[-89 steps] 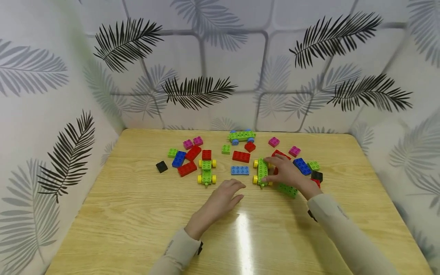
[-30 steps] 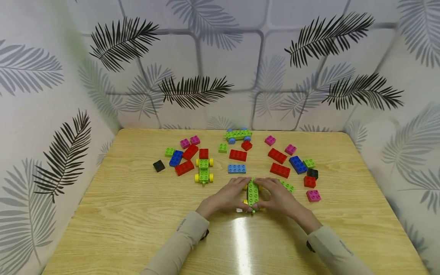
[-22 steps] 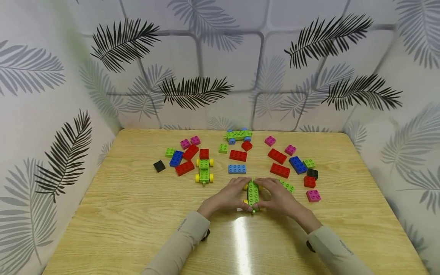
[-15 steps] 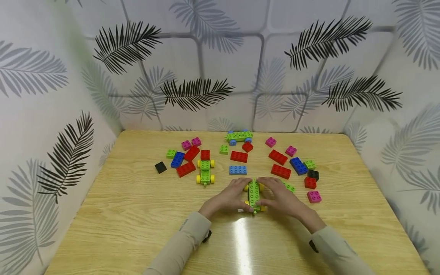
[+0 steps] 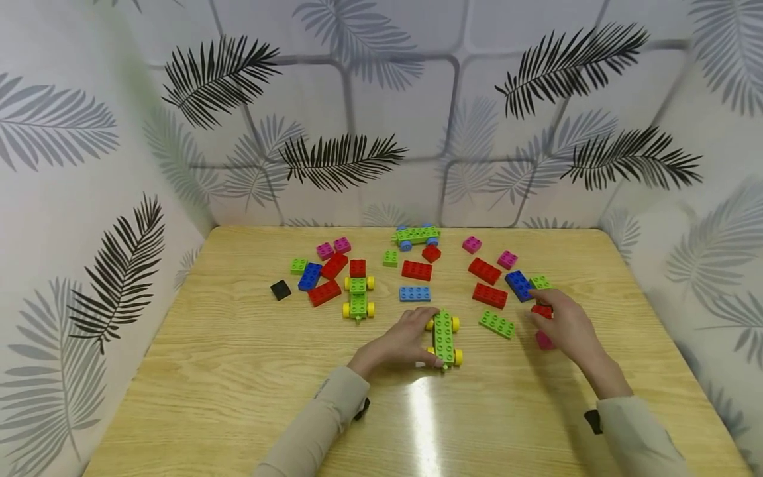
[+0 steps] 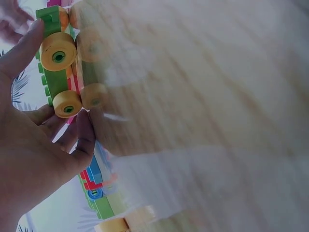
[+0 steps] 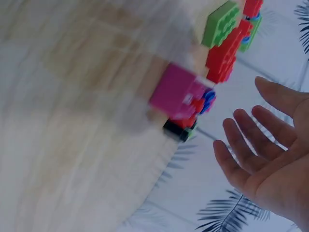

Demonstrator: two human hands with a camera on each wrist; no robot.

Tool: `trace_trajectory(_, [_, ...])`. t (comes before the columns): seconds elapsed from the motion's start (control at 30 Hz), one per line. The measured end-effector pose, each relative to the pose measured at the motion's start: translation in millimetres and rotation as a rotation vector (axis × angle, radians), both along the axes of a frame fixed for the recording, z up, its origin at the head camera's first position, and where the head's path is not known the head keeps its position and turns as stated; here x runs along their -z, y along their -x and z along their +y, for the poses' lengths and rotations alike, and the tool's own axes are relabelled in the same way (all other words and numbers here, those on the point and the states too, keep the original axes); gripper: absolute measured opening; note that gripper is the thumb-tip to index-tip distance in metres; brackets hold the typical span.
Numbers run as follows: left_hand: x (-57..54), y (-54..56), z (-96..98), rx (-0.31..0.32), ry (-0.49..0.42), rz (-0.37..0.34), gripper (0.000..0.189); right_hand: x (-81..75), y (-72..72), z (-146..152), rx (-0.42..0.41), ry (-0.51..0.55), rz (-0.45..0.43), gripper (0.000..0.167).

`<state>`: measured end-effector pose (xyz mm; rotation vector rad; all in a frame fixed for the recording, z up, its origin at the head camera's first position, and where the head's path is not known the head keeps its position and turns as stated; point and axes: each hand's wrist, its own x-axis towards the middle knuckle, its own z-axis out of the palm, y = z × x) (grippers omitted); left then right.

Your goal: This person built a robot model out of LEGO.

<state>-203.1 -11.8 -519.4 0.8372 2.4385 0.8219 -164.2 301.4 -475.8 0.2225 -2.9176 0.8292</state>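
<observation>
Yellow-wheeled base (image 5: pixel 444 338) stays in left hand (image 5: pixel 401 339), right hand (image 5: pixel 570 328) now well apart.

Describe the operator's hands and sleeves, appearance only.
Left hand and right hand: bare, no gloves. Left sleeve and right sleeve: pale beige, ending near the wrists. Small dark marking on the left one, unreadable. A small black piece shows under each sleeve's end.

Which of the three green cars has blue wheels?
The rear car, standing crosswise near the far edge of the table. The left car and the front car, held by the left hand, have yellow wheels.
</observation>
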Motion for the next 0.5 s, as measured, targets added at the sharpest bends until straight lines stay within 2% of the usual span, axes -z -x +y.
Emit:
trace_trajectory(0.1, [-0.1, 0.5, 0.5, -0.008, -0.008, -0.004, 0.100, 3.9, -7.8, 13.5, 0.036, -0.025, -0.057, 0.045])
trace_trajectory(0.23, [2.0, 0.3, 0.8, -0.021, -0.013, -0.014, 0.101, 17.4, -19.8, 23.6, 0.046, -0.065, -0.147, 0.047])
trace_trajectory(0.37, [2.9, 0.6, 1.6, -0.025, -0.012, -0.024, 0.101, 28.9, -27.2, 27.3, 0.065, -0.112, -0.177, 0.053])
trace_trajectory(0.5, [2.5, 2.1, 2.4, -0.020, -0.009, -0.016, 0.101, 32.0, -28.6, 27.5, 0.078, -0.123, -0.170, 0.053])
